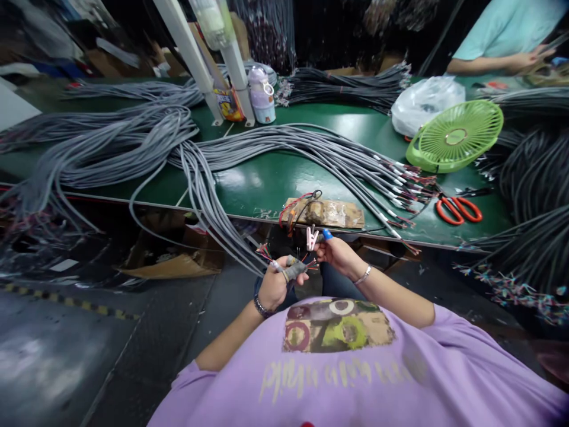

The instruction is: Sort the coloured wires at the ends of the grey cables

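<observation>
My left hand [276, 283] grips the stripped end of a grey cable [231, 240], with a taped finger over it and thin coloured wires [306, 261] fanning out to the right. My right hand [338, 254] holds a small pink clip-like tool [312, 238] just above those wires; its fingertip wears blue tape. Both hands sit below the front edge of the green table [267, 184], over my lap. The cable runs up to a large grey bundle [133, 142] draped over the table.
A taped brown pad [331, 213] with red wires lies at the table's front edge. Red-handled scissors [457, 209] and a green fan [457, 136] sit at the right. A bottle [261, 95] stands by white posts. Black cable bundles [533, 178] fill the right. Another person's arm [493, 62] rests at the far right.
</observation>
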The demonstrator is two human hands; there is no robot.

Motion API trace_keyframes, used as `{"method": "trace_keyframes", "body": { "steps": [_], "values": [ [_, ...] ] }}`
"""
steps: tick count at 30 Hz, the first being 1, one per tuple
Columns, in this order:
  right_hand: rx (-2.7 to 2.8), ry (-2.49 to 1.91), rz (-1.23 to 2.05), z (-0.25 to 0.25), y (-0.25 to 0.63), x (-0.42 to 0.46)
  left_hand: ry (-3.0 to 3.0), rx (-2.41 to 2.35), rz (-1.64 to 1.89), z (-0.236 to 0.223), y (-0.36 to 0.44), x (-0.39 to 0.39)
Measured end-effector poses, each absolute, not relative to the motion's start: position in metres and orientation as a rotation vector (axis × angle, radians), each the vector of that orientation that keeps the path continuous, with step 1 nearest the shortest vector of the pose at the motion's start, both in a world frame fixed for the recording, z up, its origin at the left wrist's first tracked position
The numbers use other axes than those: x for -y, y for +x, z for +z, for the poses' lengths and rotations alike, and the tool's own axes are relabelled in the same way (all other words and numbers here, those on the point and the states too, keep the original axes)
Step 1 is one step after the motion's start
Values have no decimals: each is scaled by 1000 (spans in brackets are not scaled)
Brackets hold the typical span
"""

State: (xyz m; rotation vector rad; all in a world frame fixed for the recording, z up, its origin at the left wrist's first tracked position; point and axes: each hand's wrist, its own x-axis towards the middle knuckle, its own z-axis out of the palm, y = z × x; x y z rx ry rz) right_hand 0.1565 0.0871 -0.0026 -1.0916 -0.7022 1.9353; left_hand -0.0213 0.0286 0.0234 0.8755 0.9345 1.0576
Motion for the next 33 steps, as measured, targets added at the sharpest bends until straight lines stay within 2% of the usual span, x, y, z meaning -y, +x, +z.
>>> {"method": "trace_keyframes", "body": {
  "steps": [9,16,18,21,23,33],
  "values": [
    [882,-892,2043,2,151,-102,789,-945,966,30,0,-28],
    [964,-989,1552,-3,132,-94,771,-980,1035,31,4,-34],
    [867,-938,1669,-1,128,-92,771,-964,1021,30,3,-35],
    [613,-804,2053,4,125,-93,767,-915,999,26,2,-36],
    [473,-730,2192,6,125,-94,759,-889,1003,23,2,-37],
    [239,-758,2117,4,119,-97,785,-950,993,19,1,-34]
  ]
}}
